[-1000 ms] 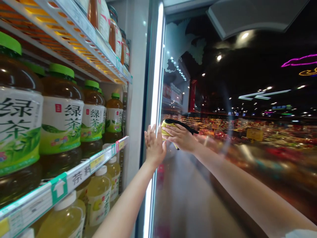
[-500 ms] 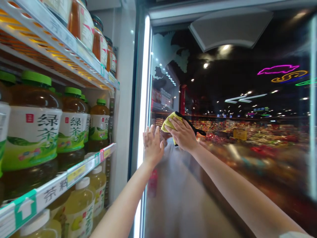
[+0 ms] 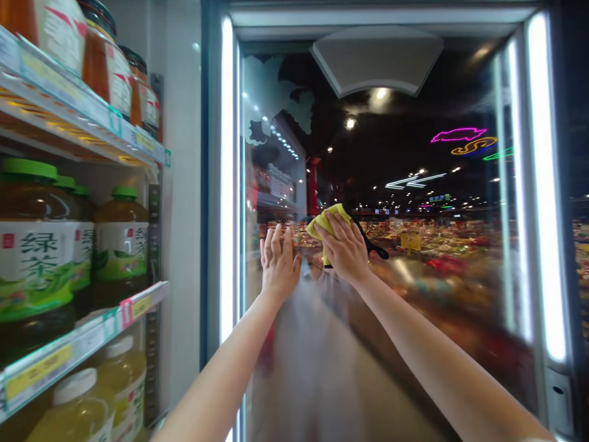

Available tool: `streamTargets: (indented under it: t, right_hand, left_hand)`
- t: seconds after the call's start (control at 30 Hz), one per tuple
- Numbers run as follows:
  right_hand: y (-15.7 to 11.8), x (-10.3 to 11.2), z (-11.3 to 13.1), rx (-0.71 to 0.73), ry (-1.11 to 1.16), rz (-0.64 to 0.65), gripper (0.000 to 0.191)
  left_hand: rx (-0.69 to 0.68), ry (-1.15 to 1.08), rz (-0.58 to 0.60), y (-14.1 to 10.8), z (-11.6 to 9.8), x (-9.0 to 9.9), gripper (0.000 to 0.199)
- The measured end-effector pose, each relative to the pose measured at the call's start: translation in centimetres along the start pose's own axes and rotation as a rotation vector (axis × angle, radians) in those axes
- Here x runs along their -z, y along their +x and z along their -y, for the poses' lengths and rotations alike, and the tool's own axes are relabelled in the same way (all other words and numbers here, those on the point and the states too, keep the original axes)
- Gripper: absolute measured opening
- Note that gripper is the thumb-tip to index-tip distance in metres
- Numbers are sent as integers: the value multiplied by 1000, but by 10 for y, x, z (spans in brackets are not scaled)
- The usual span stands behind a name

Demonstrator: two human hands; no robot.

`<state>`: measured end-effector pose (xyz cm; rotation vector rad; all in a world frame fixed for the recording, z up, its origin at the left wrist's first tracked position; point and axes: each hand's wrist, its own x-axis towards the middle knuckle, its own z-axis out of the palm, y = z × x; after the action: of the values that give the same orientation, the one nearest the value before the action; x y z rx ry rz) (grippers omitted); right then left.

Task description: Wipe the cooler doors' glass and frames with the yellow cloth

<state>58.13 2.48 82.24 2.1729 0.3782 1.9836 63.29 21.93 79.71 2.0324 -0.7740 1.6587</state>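
Observation:
My right hand (image 3: pixel 345 245) presses a folded yellow cloth (image 3: pixel 321 226) with a black edge against the glass door (image 3: pixel 368 153). A dark loop or corner of the cloth sticks out to the right of the hand. To the left, my left hand (image 3: pixel 278 264) is raised with its fingers spread and nothing in it. It is at the glass near the lit left side of the frame; whether the palm touches cannot be told.
Shelves on the left carry green-capped tea bottles (image 3: pixel 34 245), pale drink bottles with white caps (image 3: pixel 76 405) and dark-lidded jars (image 3: pixel 103 58). Bright light strips (image 3: pixel 545 184) line the door frame. A pale fan-shaped panel (image 3: pixel 377 58) is at the top of the glass.
The view has turned right, so the shelves slid left and the door's right frame came into view. My right hand with the cloth has shifted slightly, staying at the glass. My left hand remains raised.

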Motion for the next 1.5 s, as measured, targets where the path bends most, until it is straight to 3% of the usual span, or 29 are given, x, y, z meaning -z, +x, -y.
streamTargets:
  t: [0.07,0.17,0.3,0.4,0.5,0.63,0.73,0.8,0.87,0.97,1.07,1.2,1.27,1.37,1.43,1.5]
  right_hand:
    - [-10,2,-13,-135,-34,-44,47]
    - [-40,0,-7,-296,-86,-80,48]
    - [-48,-2,12,-244,-89,-9,49]
    - [-27,6,-3,-181,-64,51,50]
    - [-24,15,-30,-295,-78,36,52]
    - [-66,18,-30,-486,-136,-43,51]
    - [-78,14,-13,-393,-165,27,48]
    - [-61,14,-14,-302,-153,71,48]
    - [-34,19,-30,-263,-131,76,49]
    - [-8,28,-65,-323,-115,37,52]
    - [-24,32,-83,-416,-120,-13,54]
    - [-65,28,-70,-393,-149,13,55]
    - [-65,28,-66,-310,-147,62,53]
    - [-46,37,-83,-229,-118,95,52]
    - [-39,44,-103,-234,-94,84,52]
    - [-49,48,-118,-304,-77,43,54]
  left_hand:
    - [-30,-16,-6,1,-5,-3,68]
    - [-61,-29,-19,-1,-11,-6,70]
    - [-111,-40,-10,0,-23,-12,69]
    - [-138,-47,11,3,-37,-19,67]
    - [-144,-51,33,4,-51,-25,66]
    - [-147,-58,39,0,-57,-26,65]
    - [-166,-61,18,2,-56,-26,64]
    - [-168,-65,2,6,-57,-27,66]
    - [-164,-66,-11,12,-61,-29,67]
    - [-174,-58,-21,20,-73,-33,67]
    - [-182,-47,-33,21,-87,-38,66]
    - [-181,-29,-52,18,-103,-47,62]
    - [-179,-24,-52,17,-110,-51,62]
    - [-170,-25,-43,21,-123,-57,63]
    - [-159,-30,-34,23,-132,-59,62]
    - [-149,-38,-19,22,-140,-62,62]
